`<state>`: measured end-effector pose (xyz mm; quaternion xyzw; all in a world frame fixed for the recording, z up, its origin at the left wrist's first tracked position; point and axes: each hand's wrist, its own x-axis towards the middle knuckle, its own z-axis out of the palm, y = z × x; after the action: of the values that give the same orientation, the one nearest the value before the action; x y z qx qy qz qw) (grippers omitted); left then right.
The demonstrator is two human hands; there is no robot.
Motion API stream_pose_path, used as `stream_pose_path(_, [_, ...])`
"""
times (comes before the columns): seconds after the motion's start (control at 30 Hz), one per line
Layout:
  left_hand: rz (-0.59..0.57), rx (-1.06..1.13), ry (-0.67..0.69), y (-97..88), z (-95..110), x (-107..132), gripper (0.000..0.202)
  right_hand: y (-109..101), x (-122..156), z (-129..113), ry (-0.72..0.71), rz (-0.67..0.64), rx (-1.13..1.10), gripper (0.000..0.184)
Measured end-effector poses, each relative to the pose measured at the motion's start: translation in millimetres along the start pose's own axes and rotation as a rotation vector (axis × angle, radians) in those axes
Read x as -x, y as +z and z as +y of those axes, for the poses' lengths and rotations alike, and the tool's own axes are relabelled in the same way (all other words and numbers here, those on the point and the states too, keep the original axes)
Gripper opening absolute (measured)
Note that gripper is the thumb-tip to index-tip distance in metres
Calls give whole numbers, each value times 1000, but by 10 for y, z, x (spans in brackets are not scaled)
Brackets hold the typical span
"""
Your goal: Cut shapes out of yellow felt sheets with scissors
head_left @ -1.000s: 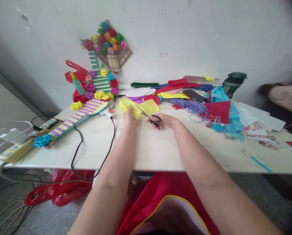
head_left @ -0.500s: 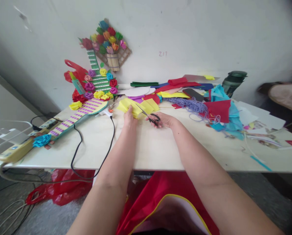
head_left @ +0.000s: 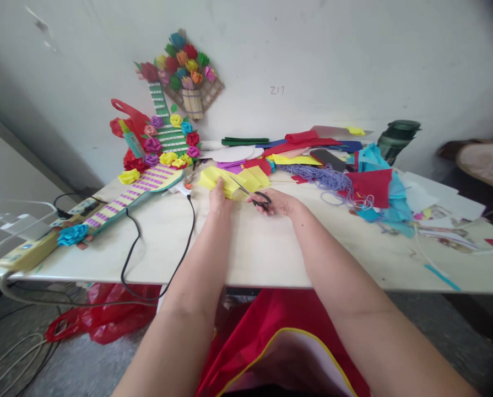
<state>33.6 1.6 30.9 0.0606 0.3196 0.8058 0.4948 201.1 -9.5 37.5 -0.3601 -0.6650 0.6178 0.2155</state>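
My left hand (head_left: 218,199) is closed on a sheet of yellow crepe paper (head_left: 210,177), thumb on top. In my right hand (head_left: 280,202) is a pair of scissors (head_left: 261,202) with black handles, my fingers wrapped round the loops. The blades point up and left, lying over the yellow paper; whether they are parted is too small to tell. Another yellow piece (head_left: 258,177) lies just right of the blades, and I cannot tell if it is joined to the held sheet.
A flower-trimmed guitar-shaped craft (head_left: 139,194) and a power strip (head_left: 27,253) are on the left. A black cable (head_left: 192,220) loops past my left forearm. Behind lie coloured papers (head_left: 246,141), purple yarn (head_left: 323,177) and a phone (head_left: 330,160). A dark green bottle (head_left: 397,140) stands back right.
Both hands hold nearly the same place, with the scissors still at the yellow paper. The whole view has shifted very slightly.
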Motion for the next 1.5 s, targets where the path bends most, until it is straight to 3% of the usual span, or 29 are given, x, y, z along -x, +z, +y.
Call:
stream_pose_path(0.3, [0, 17, 11, -20, -19, -26, 15, 28, 11, -28, 10, 20, 11, 27])
stream_pose_path(0.73, [45, -16, -6, 27, 22, 20, 21, 32, -1, -28, -3, 36, 52, 21])
stream_pose_path(1.2, [-2, 19, -52, 3, 35, 9, 29, 56, 20, -52, 2, 32, 61, 20])
stream_pose_path(1.5, [3, -34, -56, 28, -8, 88, 20, 15, -18, 7, -33, 19, 54, 25])
